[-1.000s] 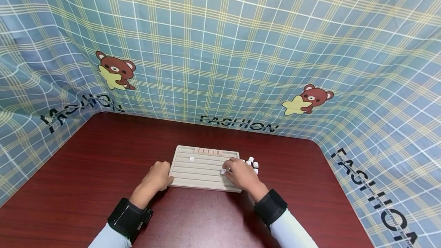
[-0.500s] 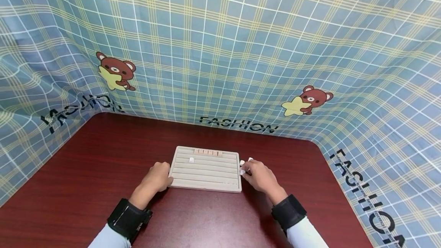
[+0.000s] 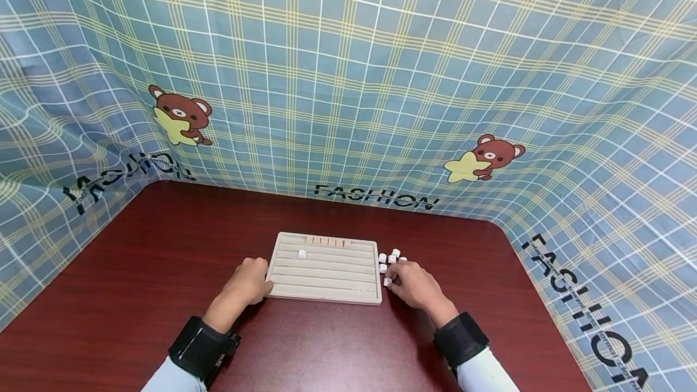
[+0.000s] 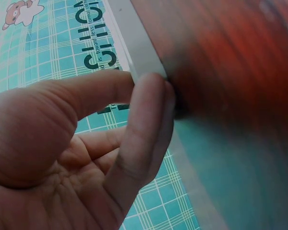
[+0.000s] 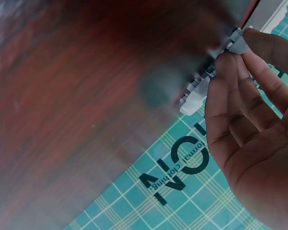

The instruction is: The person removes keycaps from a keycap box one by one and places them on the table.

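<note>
A cream tray (image 3: 327, 284) with raised lengthwise rows lies on the dark red table. Its left edge is gripped by my left hand (image 3: 247, 281), and in the left wrist view thumb and fingers meet at the tray's pale side (image 4: 141, 45). Just off the tray's right edge, my right hand (image 3: 416, 285) pinches a small white block (image 3: 388, 282) between thumb and fingertips; the right wrist view shows this white block (image 5: 237, 45) low at the table. A lone white block (image 3: 302, 254) sits in an upper row. Several pink blocks (image 3: 331, 242) line the top row.
Several loose white blocks (image 3: 392, 258) cluster beside the tray's right edge, some partly hidden by my right hand. A blue plaid cloth (image 3: 348, 107) with printed bears surrounds the table (image 3: 207, 228) at the back and sides.
My right hand has moved right, off the tray to the loose blocks, then slightly toward me, and now pinches the block nearest me. The left hand stays at the tray's edge.
</note>
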Demonstrator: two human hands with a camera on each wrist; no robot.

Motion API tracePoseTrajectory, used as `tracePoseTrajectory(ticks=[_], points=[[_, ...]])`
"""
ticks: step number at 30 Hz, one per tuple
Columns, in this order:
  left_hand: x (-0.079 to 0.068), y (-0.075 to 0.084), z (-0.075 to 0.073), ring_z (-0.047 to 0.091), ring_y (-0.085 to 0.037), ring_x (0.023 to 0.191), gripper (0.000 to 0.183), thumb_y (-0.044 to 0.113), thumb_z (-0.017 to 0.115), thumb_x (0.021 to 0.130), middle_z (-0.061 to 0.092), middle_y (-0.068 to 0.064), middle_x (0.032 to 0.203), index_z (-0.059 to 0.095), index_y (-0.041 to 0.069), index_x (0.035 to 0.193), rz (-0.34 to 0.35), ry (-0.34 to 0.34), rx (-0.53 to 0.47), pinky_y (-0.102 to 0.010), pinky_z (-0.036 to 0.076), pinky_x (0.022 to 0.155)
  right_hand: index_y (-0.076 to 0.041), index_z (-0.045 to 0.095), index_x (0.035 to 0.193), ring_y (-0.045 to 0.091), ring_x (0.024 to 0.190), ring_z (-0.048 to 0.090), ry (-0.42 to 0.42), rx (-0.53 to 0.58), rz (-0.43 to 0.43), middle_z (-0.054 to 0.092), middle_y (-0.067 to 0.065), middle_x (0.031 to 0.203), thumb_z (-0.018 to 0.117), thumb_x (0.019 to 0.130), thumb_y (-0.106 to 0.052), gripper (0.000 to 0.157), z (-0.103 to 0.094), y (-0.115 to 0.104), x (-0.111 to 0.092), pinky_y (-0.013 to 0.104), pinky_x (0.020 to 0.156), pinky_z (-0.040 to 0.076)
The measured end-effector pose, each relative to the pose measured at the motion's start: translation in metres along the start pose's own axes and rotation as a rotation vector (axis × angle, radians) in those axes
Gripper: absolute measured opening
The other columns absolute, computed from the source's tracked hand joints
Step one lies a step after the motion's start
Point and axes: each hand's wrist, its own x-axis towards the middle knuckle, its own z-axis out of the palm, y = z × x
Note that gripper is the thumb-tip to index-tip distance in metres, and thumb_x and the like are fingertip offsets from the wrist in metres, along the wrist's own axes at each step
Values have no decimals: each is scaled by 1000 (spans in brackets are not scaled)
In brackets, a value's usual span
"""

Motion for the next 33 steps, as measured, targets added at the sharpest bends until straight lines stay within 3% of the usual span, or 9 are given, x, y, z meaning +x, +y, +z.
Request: tracePoseTrajectory(ticks=[19,33], points=[[0,-1,1,53,-20,57,8,4,67,80,55,-10,66,62,-1,77,4,3,-13,-29,43,52,-14,69,92,13,79,64,17,43,26,67,0,89,79,80,-16,15,-2,4,6,32,66,51],[0,-3,2,53,-19,56,8,4,67,81,54,-9,66,62,-1,76,2,5,-29,-28,42,50,-9,71,97,17,79,64,49,61,-38,66,4,91,78,81,-14,18,-4,-27,29,30,64,51]])
